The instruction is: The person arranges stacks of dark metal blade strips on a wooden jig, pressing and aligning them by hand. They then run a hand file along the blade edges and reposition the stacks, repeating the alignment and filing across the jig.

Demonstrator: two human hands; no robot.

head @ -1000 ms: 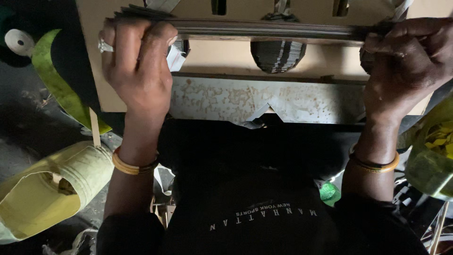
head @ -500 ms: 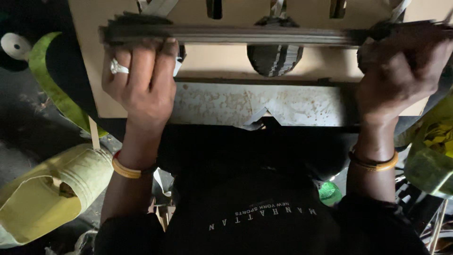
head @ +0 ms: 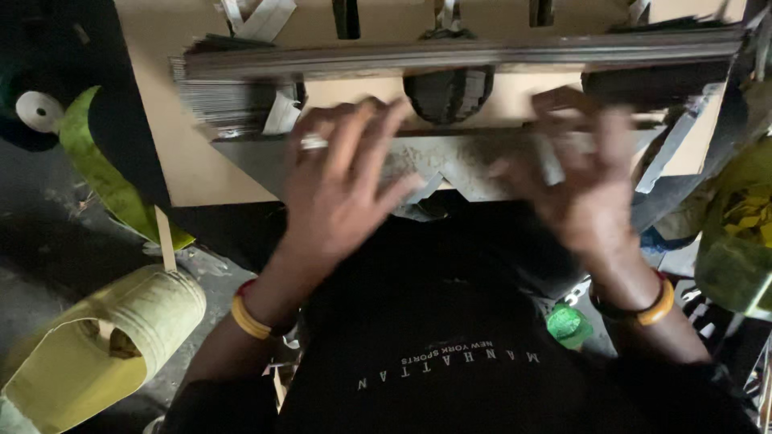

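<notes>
A long grey stack of thin sheets [head: 450,58] is lying across the top of the view on a tan board [head: 201,173], running from the left side almost to the right edge. Just below it, a grey metal plate [head: 257,153] is sitting on the same board, its edge running parallel to the stack.

Both hands are hovering below the stack, apart from it, over the plate. The left hand [head: 342,189] is lying open with its fingers spread and pointing up toward the stack, a ring showing on one finger. The right hand [head: 591,181] is also open and spread, though it is blurring with motion, so whether its fingertips are touching the plate cannot be told. Neither hand is gripping anything.

Each wrist is wearing a yellow bangle [head: 248,320]. The person's black shirt [head: 450,337] is filling the lower middle of the view.

Further out on the left, a yellow-green roll of webbing [head: 104,345] is resting on the dark floor, with a white spool [head: 39,111] above it. On the right, a heap of yellow material [head: 744,229] is sitting at the edge.
</notes>
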